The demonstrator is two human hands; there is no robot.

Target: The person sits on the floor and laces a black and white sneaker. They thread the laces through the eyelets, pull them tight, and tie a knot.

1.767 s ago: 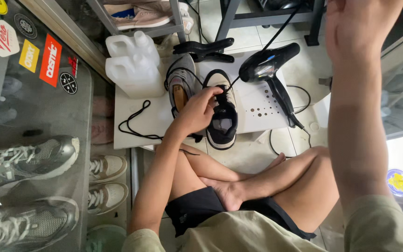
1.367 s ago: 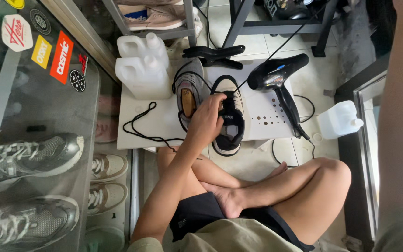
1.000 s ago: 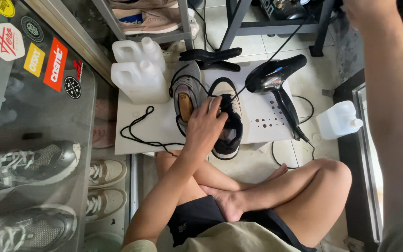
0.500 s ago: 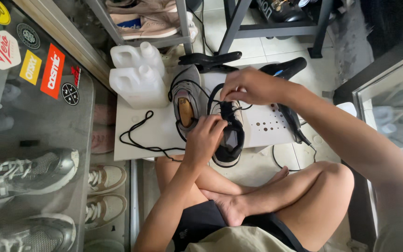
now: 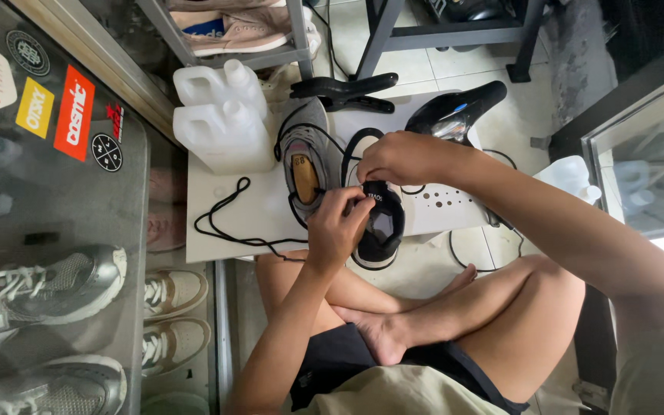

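Nearest you, your crossed bare legs [image 5: 455, 323] sit under the edge of a low white board [image 5: 217, 223]. Just past them your left hand [image 5: 337, 227] is pinched shut on the tongue end of the black sneaker [image 5: 382, 230], thumb and fingertips closed at its collar. Your right hand [image 5: 405, 157] comes in from above, fingers curled down onto the front of that same shoe, gripping at the lace area; exactly what it pinches is hidden under the knuckles.

That shoe lies on the board's near edge, heel toward you, black upper with a pale sole rim. Judging by its build, it is light, with a soft, yielding upper and a firmer sole, so the collar and sole edge look like the surest places to hold.

Touching its left side lies a grey sneaker [image 5: 305, 157] with a tan insole. A loose black shoelace [image 5: 228, 219] trails left across the board. Farther off stand two white plastic jugs [image 5: 220, 115], a black hair dryer [image 5: 455, 111] and a black clamp [image 5: 343, 88].
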